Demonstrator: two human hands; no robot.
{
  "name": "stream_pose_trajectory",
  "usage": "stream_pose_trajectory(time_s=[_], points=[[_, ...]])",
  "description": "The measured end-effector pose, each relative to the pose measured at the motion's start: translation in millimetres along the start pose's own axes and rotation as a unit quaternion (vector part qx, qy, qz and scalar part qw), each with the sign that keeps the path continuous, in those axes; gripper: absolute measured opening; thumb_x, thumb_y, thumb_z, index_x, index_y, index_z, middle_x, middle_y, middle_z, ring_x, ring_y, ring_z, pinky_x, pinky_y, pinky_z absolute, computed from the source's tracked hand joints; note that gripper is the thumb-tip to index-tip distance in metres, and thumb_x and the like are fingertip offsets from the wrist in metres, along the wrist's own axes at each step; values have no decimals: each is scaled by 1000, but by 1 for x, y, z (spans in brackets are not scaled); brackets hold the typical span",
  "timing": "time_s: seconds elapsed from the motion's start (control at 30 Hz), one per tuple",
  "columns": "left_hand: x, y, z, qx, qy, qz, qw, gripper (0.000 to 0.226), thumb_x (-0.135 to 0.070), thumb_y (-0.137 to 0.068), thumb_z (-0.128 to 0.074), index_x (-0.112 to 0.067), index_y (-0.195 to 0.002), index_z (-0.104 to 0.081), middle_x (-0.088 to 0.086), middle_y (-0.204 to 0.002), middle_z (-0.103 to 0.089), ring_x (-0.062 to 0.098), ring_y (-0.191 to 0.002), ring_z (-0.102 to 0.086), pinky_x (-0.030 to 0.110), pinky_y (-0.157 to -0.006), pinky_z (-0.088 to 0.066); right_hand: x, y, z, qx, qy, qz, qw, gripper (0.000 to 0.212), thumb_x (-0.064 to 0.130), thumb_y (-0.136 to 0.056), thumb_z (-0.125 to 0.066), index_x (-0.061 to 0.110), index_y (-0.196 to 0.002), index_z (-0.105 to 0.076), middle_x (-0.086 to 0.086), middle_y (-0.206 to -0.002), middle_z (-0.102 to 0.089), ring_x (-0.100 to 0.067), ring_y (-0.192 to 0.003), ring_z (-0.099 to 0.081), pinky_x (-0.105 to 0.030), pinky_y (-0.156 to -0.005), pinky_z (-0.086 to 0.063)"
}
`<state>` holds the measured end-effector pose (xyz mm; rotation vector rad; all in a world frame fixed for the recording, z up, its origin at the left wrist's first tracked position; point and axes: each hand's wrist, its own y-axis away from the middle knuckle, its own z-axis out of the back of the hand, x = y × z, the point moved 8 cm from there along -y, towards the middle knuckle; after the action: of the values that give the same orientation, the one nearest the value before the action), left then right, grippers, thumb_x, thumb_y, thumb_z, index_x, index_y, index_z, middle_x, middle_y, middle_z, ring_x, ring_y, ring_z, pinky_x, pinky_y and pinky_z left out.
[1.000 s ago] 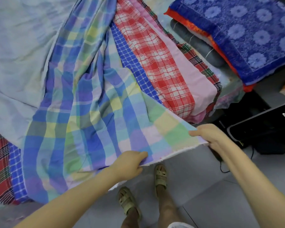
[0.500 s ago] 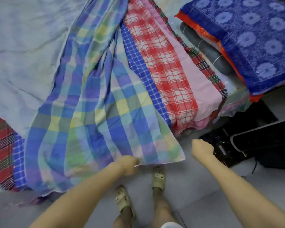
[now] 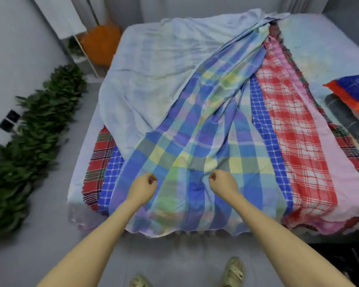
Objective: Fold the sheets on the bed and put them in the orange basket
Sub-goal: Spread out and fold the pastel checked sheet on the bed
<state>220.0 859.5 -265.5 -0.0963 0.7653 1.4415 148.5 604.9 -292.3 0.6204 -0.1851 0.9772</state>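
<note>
A pastel blue, yellow and green plaid sheet (image 3: 195, 141) lies spread down the bed, its hem hanging over the near edge. My left hand (image 3: 142, 187) and my right hand (image 3: 223, 183) are both over its lower part, a little apart, fingers curled into loose fists with no cloth visibly between them. Under and beside it lie a pale blue sheet (image 3: 153, 79), a blue check sheet (image 3: 265, 125), a red and white check sheet (image 3: 294, 131), a pink sheet (image 3: 340, 162) and a red tartan sheet (image 3: 100, 158). The orange basket (image 3: 101, 43) stands on the floor past the bed's far left corner.
A row of green plants (image 3: 35, 137) runs along the left wall beside the bed. A blue and orange pillow (image 3: 356, 90) on a grey roll sits at the bed's right edge. My sandalled feet (image 3: 234, 272) stand on grey floor at the foot of the bed.
Both hands let go of the plaid sheet's hem, which dropped over the bed edge. My view rose to take in the whole bed, and both fists moved forward over the sheet.
</note>
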Motion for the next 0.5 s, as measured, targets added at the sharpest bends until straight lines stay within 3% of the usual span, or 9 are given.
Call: stream_pose_trajectory(time_s=[0.07, 0.17, 0.23, 0.4, 0.5], points=[[51, -6, 51, -35, 49, 26, 998, 13, -9, -86, -54, -11, -92, -66, 11, -93, -69, 30, -90, -63, 31, -76, -45, 59, -1, -28, -5, -39, 9, 999, 21, 17, -90, -48, 7, -87, -67, -21, -102, -67, -36, -99, -61, -35, -76, -46], [116, -16, 110, -57, 66, 40, 995, 12, -9, -86, -53, -16, -86, -62, 6, -87, -67, 27, -80, -63, 30, -73, -46, 127, -2, -73, -1, -91, 9, 996, 24, 15, -85, -51, 17, -62, -56, -20, -90, -69, -35, -91, -63, -31, -68, -42], [158, -21, 139, -75, 68, 59, 993, 13, -9, -86, -52, -13, -89, -65, 4, -86, -66, 25, -79, -62, 29, -73, -47, 165, -1, -101, 3, -101, 9, 995, 22, 14, -86, -51, 16, -67, -61, -18, -92, -69, -33, -93, -62, -30, -67, -39], [253, -46, 177, -58, 119, 103, 986, 16, -5, -85, -52, -13, -80, -65, 8, -83, -68, 30, -83, -64, 43, -82, -54, 248, -1, -175, 20, -111, 0, 994, 18, 19, -87, -54, 8, -88, -69, -10, -94, -70, -28, -96, -62, -29, -74, -44], [280, -72, 179, -35, 200, 133, 970, 25, -1, -87, -50, -14, -70, -62, 9, -71, -64, 30, -71, -62, 45, -81, -55, 278, -17, -205, 10, -79, -5, 997, 24, 29, -89, -54, 8, -97, -64, -9, -99, -68, -28, -100, -61, -32, -78, -46]])
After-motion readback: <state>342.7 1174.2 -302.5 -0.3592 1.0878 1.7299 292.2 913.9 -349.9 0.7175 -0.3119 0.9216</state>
